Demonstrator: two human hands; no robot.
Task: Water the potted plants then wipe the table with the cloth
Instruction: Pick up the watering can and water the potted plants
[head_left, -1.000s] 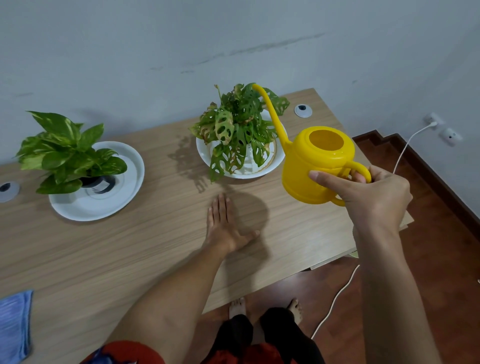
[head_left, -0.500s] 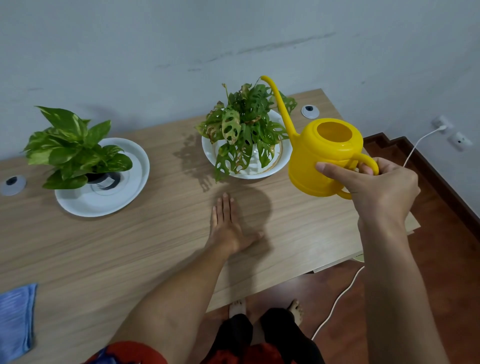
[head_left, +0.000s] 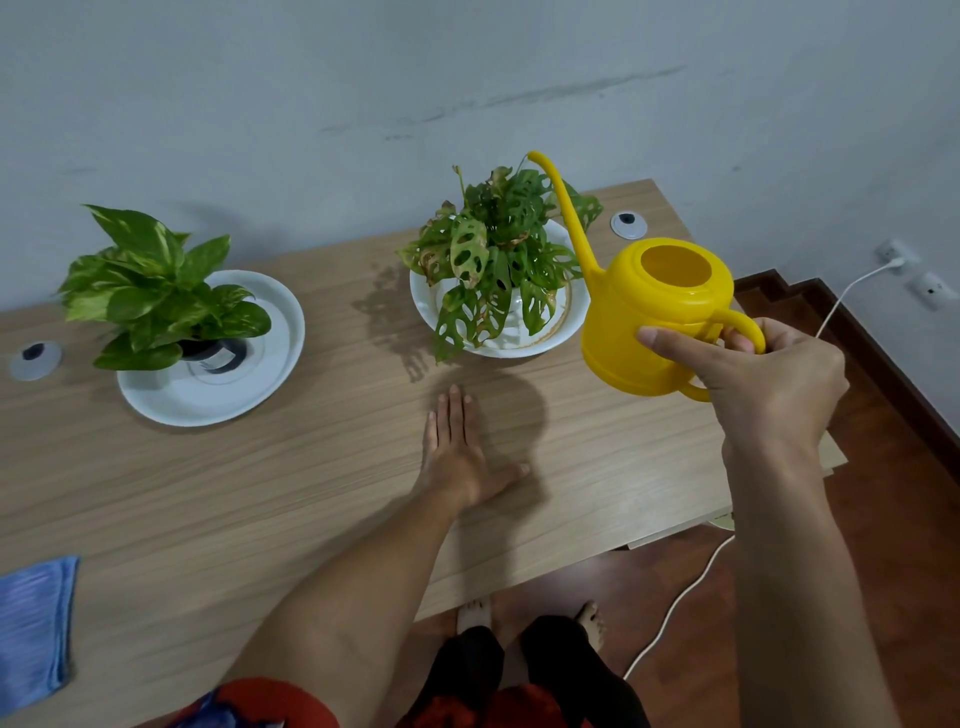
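Observation:
My right hand (head_left: 769, 384) grips the handle of a yellow watering can (head_left: 649, 312), held in the air at the table's right end. Its long spout rises over the holey-leaved plant (head_left: 498, 249), which stands in a white dish (head_left: 563, 322). A second plant with broad green leaves (head_left: 150, 291) sits in a dark pot on a white plate (head_left: 260, 379) at the left. My left hand (head_left: 457, 452) rests flat on the wooden table (head_left: 260, 493), fingers straight. A blue cloth (head_left: 31, 629) lies at the table's near left edge.
Two round grey cable grommets (head_left: 35, 358) (head_left: 628, 224) are set in the tabletop. The wall stands right behind the table. A white cable (head_left: 675, 603) runs across the wooden floor to a wall socket (head_left: 896, 254). My bare feet show below the table edge.
The watering can has tipped back upright and its spout has lifted away from the holey-leaved plant. My left hand has stayed flat on the table.

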